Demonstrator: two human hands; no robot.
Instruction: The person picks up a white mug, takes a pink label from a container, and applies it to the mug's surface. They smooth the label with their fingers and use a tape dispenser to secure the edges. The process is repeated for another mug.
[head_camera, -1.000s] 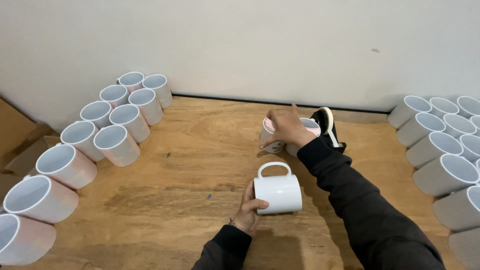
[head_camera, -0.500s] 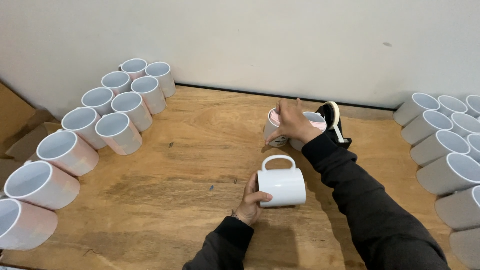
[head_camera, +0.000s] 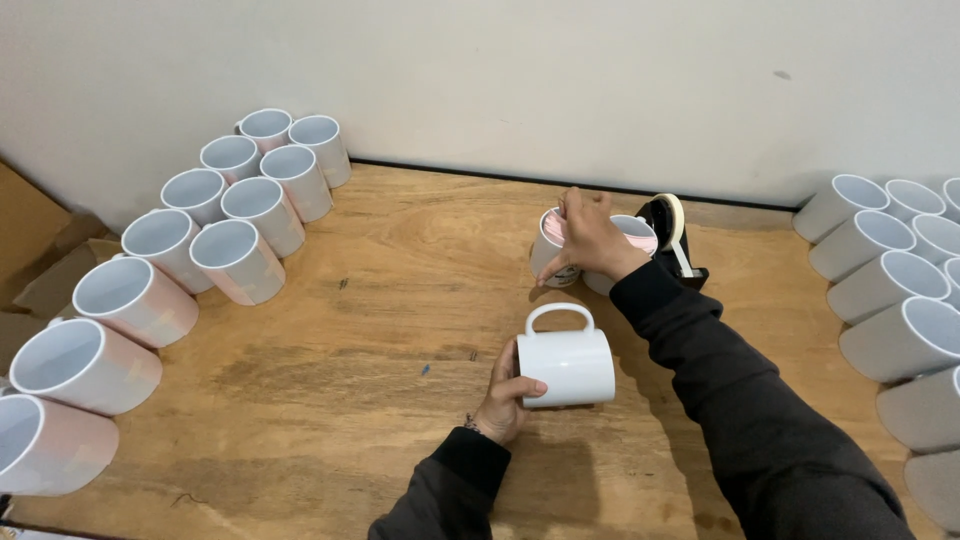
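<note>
Since a moment ago, the right hand (head_camera: 590, 238) has risen slightly, fingers pinched on pink sheets in a cup (head_camera: 552, 250) beside the tape dispenser (head_camera: 672, 235). Left hand (head_camera: 505, 398) stays clamped around the white mug (head_camera: 565, 360), lying sideways on the wooden table (head_camera: 350, 380).

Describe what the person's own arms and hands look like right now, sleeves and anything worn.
Both hands are bare, no gloves. The left hand has a thin beaded band at the wrist, just above the cuff. The right hand shows no ring or band that I can make out. Both arms wear long, dark charcoal sleeves of soft fabric with ribbed cuffs.
</note>
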